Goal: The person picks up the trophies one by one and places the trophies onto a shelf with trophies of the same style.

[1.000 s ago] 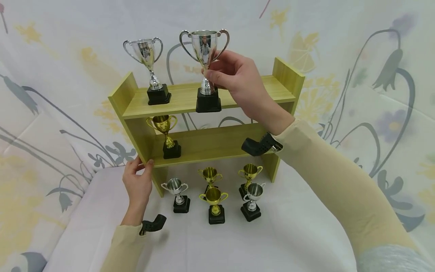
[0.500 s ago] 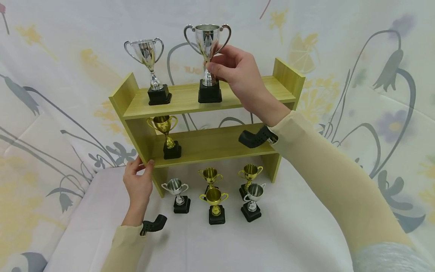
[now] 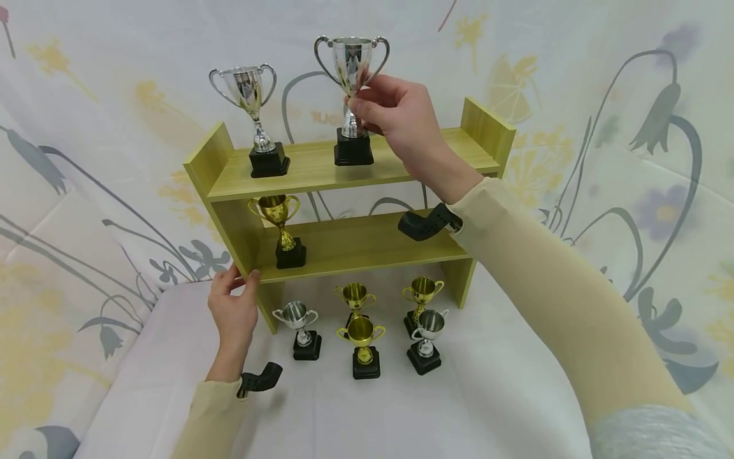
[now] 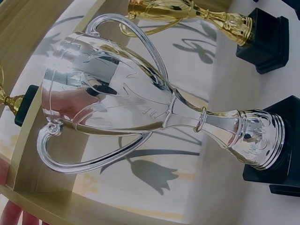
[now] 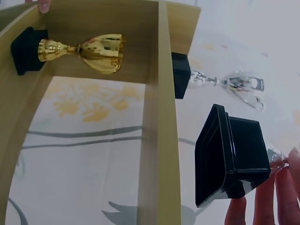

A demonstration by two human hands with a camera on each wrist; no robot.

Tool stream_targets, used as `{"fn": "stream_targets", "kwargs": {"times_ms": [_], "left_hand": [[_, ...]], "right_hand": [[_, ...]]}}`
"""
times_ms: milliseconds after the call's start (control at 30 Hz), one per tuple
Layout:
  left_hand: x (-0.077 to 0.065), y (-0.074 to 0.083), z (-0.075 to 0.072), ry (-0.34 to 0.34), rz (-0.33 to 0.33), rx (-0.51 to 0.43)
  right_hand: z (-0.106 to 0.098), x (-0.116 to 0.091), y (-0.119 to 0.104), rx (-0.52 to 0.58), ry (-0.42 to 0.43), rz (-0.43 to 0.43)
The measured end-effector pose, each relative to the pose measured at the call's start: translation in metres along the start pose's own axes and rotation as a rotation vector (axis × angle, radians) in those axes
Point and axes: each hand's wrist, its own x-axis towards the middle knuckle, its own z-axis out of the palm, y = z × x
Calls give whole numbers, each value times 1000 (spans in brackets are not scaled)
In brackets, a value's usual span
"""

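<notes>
My right hand (image 3: 410, 121) pinches the stem of a silver trophy cup (image 3: 352, 60) with two handles. Its black base (image 5: 234, 159) hangs upright just above the top board, with a gap showing in the right wrist view. A similar silver trophy (image 3: 248, 89) stands at that board's left end. My left hand (image 3: 235, 312) grips the left side panel of the wooden shelf (image 3: 367, 245), thumb at the front and fingers round the outside. On the middle board, a gold trophy (image 3: 275, 210) stands at the left. A small silver trophy (image 4: 112, 89) fills the left wrist view.
On the white cloth before the shelf stand two gold trophies (image 3: 361, 331) one behind the other, a gold trophy (image 3: 422, 290) at the right and a small silver trophy (image 3: 429, 325) before it. A flower-printed cloth (image 3: 573, 95) hangs behind.
My right hand has lifted the silver trophy slightly and moved it back from in front of the top board's edge to over the board. The left hand has stayed put.
</notes>
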Motion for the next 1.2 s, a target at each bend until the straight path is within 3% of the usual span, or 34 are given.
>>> {"fn": "stream_targets", "kwargs": {"times_ms": [633, 1200], "left_hand": [[-1, 0, 1, 5, -5, -8], [-1, 1, 0, 3, -19, 2]], "right_hand": [[5, 10, -4, 32, 34, 66], [10, 23, 5, -16, 43, 99]]}}
